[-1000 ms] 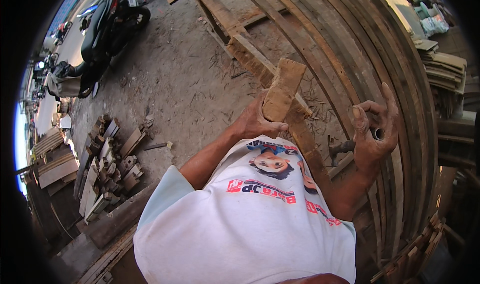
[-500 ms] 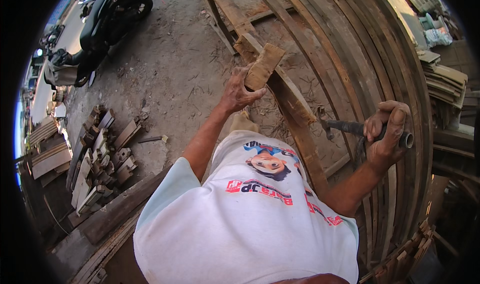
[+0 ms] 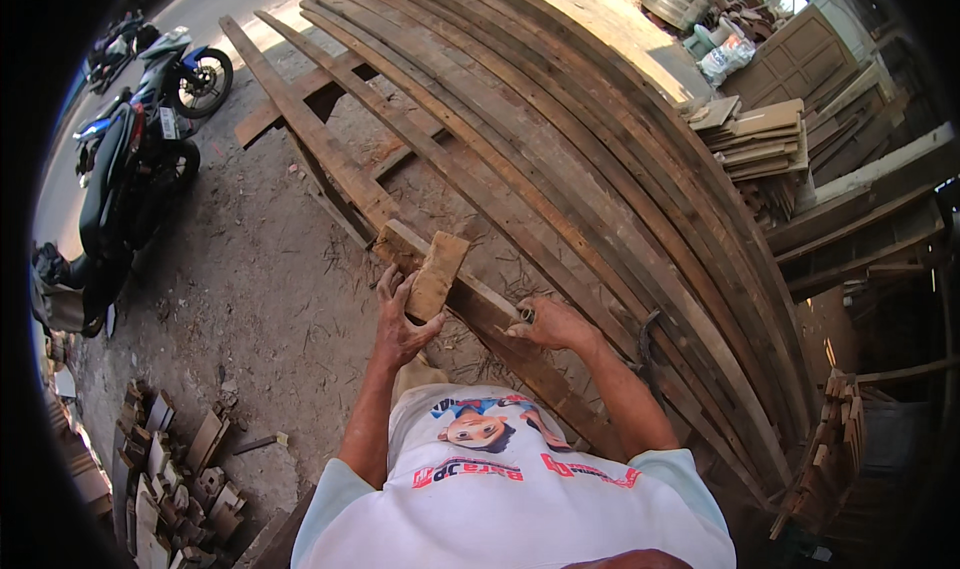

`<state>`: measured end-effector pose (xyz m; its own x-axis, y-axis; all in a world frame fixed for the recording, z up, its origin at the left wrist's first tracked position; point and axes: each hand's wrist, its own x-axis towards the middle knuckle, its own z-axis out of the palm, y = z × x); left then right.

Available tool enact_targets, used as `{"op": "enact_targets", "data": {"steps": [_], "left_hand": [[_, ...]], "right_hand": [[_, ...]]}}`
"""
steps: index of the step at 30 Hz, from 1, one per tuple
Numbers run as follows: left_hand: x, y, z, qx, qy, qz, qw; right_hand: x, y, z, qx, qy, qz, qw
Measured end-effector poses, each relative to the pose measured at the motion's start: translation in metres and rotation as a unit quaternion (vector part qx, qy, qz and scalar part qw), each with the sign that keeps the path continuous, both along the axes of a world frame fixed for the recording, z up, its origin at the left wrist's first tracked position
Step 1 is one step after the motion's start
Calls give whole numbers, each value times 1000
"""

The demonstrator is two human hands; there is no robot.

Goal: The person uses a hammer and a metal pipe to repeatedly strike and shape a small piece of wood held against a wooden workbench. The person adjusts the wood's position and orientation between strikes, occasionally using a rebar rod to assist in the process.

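Observation:
My left hand point(image 3: 402, 314) is closed around a short, light-coloured wooden block point(image 3: 440, 269), its thumb at the near end. The block stands tilted against a thick piece of timber point(image 3: 482, 301) that lies along a long brown beam point(image 3: 540, 379). My right hand point(image 3: 556, 324) is closed on a hammer with a pipe-like handle. The handle's round end point(image 3: 526, 315) shows at the fist, close to the timber's near end. A dark curved metal head point(image 3: 648, 339) shows beyond my right forearm, which hides most of the handle.
Long curving planks point(image 3: 600, 199) fill the right side. Wood offcuts point(image 3: 180, 479) lie heaped at lower left, near a small hammer-like tool point(image 3: 262, 443) on the ground. Motorbikes point(image 3: 120, 174) stand at left. Stacked boards point(image 3: 760, 139) and a wood bundle point(image 3: 825, 449) are at right.
My right hand has come down and left, towards the timber, and the hammer has turned so its head points right. My left hand still grips the block. The whole view has shifted.

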<state>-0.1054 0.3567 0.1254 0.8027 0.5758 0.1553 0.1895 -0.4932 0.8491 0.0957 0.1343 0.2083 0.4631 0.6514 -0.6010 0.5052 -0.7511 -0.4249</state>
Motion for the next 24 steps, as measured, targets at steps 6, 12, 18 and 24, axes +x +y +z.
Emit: {"op": "enact_targets", "data": {"steps": [6, 12, 18, 24], "left_hand": [[27, 10, 1, -20, -15, 29, 999], [30, 21, 23, -96, 8, 3, 995], [25, 31, 28, -67, 53, -15, 996], [24, 22, 18, -55, 33, -16, 998]], "right_hand": [[25, -15, -19, 102, 99, 2, 990], [16, -9, -8, 79, 90, -14, 993], [-6, 1, 11, 123, 134, 3, 983], [-13, -23, -24, 160, 124, -29, 979]]}}
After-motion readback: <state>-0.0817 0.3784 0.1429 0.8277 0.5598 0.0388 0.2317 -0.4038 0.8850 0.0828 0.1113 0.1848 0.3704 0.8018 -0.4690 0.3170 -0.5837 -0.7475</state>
